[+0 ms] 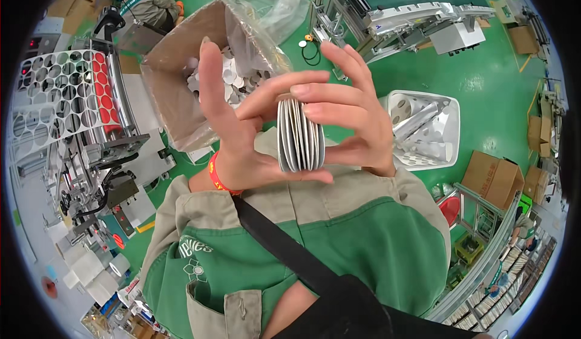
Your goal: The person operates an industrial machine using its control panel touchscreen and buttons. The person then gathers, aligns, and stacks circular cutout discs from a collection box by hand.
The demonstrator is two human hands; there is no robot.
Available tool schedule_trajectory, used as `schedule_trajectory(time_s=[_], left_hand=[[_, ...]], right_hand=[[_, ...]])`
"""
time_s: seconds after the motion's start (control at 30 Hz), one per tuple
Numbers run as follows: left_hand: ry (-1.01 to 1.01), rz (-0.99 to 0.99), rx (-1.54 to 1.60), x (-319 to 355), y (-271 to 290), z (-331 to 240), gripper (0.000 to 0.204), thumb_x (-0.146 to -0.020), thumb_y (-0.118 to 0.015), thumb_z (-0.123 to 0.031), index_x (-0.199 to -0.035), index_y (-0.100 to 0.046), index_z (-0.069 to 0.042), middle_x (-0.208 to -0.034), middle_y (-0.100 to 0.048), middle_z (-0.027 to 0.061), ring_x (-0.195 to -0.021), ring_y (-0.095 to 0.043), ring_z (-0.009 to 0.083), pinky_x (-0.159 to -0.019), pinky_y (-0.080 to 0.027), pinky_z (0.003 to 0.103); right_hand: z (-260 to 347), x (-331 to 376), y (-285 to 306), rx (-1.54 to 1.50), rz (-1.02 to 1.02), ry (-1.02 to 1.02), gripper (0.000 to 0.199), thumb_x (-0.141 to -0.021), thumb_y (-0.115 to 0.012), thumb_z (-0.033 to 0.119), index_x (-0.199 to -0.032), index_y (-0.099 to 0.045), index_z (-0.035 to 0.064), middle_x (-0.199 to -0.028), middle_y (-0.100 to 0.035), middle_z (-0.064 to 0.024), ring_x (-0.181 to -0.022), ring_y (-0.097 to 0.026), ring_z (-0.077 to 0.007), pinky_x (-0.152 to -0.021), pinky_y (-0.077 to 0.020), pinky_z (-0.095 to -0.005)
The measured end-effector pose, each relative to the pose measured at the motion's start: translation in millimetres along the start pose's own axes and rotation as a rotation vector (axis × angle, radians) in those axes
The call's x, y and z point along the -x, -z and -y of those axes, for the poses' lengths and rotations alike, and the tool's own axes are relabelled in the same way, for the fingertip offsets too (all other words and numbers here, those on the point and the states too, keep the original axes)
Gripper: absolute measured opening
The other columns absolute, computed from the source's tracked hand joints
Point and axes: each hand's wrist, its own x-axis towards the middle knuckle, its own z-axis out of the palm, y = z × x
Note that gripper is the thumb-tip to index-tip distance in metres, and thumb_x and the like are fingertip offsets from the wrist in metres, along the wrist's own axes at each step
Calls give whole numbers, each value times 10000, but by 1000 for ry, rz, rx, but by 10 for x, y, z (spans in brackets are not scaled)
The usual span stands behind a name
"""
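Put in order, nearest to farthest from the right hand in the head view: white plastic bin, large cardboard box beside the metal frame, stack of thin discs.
1. Stack of thin discs: touching the right hand, at its left.
2. White plastic bin: just to the right.
3. Large cardboard box: farther right, lower.

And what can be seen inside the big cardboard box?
Inside the cardboard box, many loose pale discs lie in a pile. The left hand covers some; what lies beneath the top ones is hidden.
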Motion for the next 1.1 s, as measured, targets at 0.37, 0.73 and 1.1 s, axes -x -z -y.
schedule_trajectory(time_s=[0.37,0.73,1.1], left_hand=[[-201,-200,-1,214,284,-25,1324,-570,-829,-176,-1320,254,-298,-1251,-344,320,-956,-581,332,-738,-547,367],[-321,-333,-161,377,522,-84,950,-547,-817,-210,-1295,-255,-44,-1276,-352,259,-905,-601,338,-751,-520,375],[-571,-196,-474,541,724,-77,527,-764,-628,-287,-1240,-407,-328,-1278,-385,237,-984,-564,328,-807,-396,378]], right_hand=[[34,-199,-481,-152,-110,97,831,-522,-806,313,-1229,-426,100,-1242,-490,-138,-1207,-380,-393,-964,-272,-515],[22,-304,-727,-216,65,134,916,-529,-812,224,-1306,-333,144,-1318,-377,-201,-1220,-348,-411,-962,-283,-517],[341,-563,-926,-1136,355,-401,1286,-601,-811,120,-1363,222,178,-1225,-427,-172,-1067,-505,-240,-910,-384,-357]])
